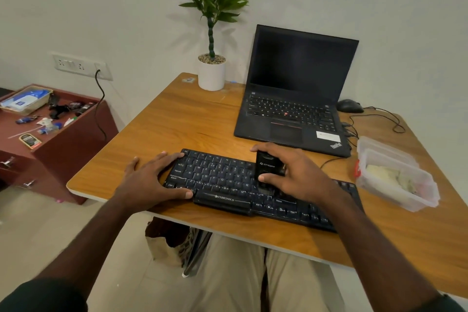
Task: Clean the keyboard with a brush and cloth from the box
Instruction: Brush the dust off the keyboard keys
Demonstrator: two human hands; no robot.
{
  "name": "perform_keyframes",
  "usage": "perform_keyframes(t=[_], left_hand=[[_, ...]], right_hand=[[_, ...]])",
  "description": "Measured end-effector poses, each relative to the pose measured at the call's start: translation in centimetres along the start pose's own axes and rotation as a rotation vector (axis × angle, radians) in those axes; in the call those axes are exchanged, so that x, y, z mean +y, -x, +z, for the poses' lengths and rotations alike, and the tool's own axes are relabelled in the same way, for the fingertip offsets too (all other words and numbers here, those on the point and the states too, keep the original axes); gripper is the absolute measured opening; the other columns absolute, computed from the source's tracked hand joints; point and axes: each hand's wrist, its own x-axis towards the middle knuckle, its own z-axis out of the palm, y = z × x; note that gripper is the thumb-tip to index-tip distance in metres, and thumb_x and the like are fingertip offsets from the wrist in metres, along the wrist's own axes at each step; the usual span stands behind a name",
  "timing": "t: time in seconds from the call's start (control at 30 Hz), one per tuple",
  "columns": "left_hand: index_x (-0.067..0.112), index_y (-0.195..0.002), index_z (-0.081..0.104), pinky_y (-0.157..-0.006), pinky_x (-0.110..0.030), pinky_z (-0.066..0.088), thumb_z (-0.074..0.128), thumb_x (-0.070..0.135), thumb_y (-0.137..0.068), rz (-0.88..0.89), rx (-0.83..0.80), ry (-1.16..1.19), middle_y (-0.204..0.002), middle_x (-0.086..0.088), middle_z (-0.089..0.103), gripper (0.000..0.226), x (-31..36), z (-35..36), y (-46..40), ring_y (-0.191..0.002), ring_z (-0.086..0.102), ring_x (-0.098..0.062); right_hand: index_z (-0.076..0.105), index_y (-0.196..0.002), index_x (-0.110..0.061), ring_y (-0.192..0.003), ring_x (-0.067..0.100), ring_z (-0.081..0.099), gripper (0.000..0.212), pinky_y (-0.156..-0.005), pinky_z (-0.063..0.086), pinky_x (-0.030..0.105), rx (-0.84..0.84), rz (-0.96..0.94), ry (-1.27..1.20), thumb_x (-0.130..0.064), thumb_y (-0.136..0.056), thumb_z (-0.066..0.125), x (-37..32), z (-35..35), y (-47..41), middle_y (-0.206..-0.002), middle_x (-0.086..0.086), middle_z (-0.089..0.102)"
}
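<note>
The keyboard (243,185) lies at the table's (177,114) near edge. The right hand (291,172), fingers curled, grips a black brush (269,167) on the keys. The left hand (152,180), fingers spread flat, holds the keyboard's nine-o'clock end. The box (397,175) sits at three o'clock, the laptop (296,94) at twelve.

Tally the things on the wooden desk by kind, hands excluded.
Keyboard: 1
Brush: 1
Laptop: 1
Mouse: 1
Clear plastic box with cloth: 1
Box lid: 1
Potted plant: 1
Total: 7
</note>
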Motion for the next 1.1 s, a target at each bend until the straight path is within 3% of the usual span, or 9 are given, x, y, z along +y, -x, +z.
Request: perform_keyframes(t=[0.2, 0.3, 0.47, 0.6, 0.77, 0.93, 1.1], left_hand=[[0.064, -0.136, 0.023, -0.122, -0.046, -0.007, 0.048, 0.102, -0.044, 0.009, -0.005, 0.039, -0.159, 0.005, 0.035, 0.103, -0.3, 0.0, -0.2, -0.149, 0.018, -0.007], [0.065, -0.137, 0.023, -0.121, -0.053, -0.006, 0.044, 0.104, -0.045, 0.009, 0.024, 0.046, -0.159, 0.005, 0.035, 0.102, 0.1, 0.2, -0.1, -0.15, 0.015, -0.01], [0.038, -0.153, 0.026, -0.118, -0.06, -0.012, 0.038, 0.102, -0.06, 0.187, 0.24, -0.171, -0.162, 0.009, 0.024, 0.114, 6.0, 3.2, 1.5, -0.152, 0.006, -0.011], [0.027, -0.15, 0.04, -0.114, -0.073, 0.004, 0.035, 0.101, -0.066, 0.371, 0.263, -0.314, -0.158, 0.003, 0.036, 0.113, 10.5, 6.8, 1.1, -0.149, 0.019, -0.013], [0.029, -0.152, 0.036, -0.116, -0.068, 0.002, 0.022, 0.103, -0.065, 0.305, 0.193, -0.402, -0.161, 0.005, 0.031, 0.115, 11.7, 7.6, -0.3, -0.151, 0.02, -0.015], [0.028, -0.15, 0.041, -0.115, -0.067, 0.013, 0.023, 0.102, -0.068, 0.291, 0.22, -0.392, -0.158, 0.005, 0.036, 0.111, 11.2, 7.4, -1.0, -0.149, 0.025, -0.016], [0.03, -0.154, 0.032, -0.116, -0.064, 0.01, 0.02, 0.103, -0.065, 0.268, 0.191, -0.415, -0.162, 0.01, 0.028, 0.116, 10.8, 6.6, -1.7, -0.151, 0.018, -0.011]], right_hand=[[0.047, -0.135, -0.055, -0.11, -0.002, 0.059, 0.062, -0.083, 0.056, 0.019, -0.033, 0.033, 0.1, -0.021, -0.091, 0.074, 1.5, -3.3, 3.0, -0.124, -0.027, 0.056], [0.048, -0.133, -0.057, -0.108, 0.004, 0.062, 0.065, -0.08, 0.058, 0.023, 0.05, 0.089, 0.075, -0.018, -0.089, 0.076, 2.6, -4.9, 4.8, -0.124, -0.017, 0.061], [0.049, -0.132, -0.055, -0.108, -0.006, 0.059, 0.064, -0.074, 0.054, 0.014, 0.247, 0.056, -0.031, -0.017, -0.088, 0.077, 2.8, -4.0, 5.9, -0.118, -0.022, 0.059], [0.051, -0.13, -0.051, -0.108, -0.008, 0.059, 0.064, -0.074, 0.053, 0.012, 0.206, 0.025, -0.1, -0.01, -0.087, 0.077, 2.8, -2.8, 5.5, -0.12, -0.025, 0.057], [0.053, -0.134, -0.048, -0.109, 0.001, 0.061, 0.059, -0.077, 0.058, 0.021, 0.155, 0.017, -0.123, -0.018, -0.088, 0.077, 2.8, -1.4, 4.0, -0.123, -0.022, 0.058], [0.05, -0.139, -0.045, -0.111, 0.003, 0.062, 0.058, -0.082, 0.06, 0.025, 0.183, -0.043, -0.12, -0.022, -0.091, 0.073, 1.9, 0.7, 2.2, -0.127, -0.022, 0.058], [0.048, -0.135, -0.056, -0.12, 0.001, 0.056, 0.063, -0.093, 0.056, 0.027, -0.021, 0.034, -0.007, -0.016, -0.092, 0.072, 3.3, -3.6, 2.6, -0.136, -0.017, 0.055]])
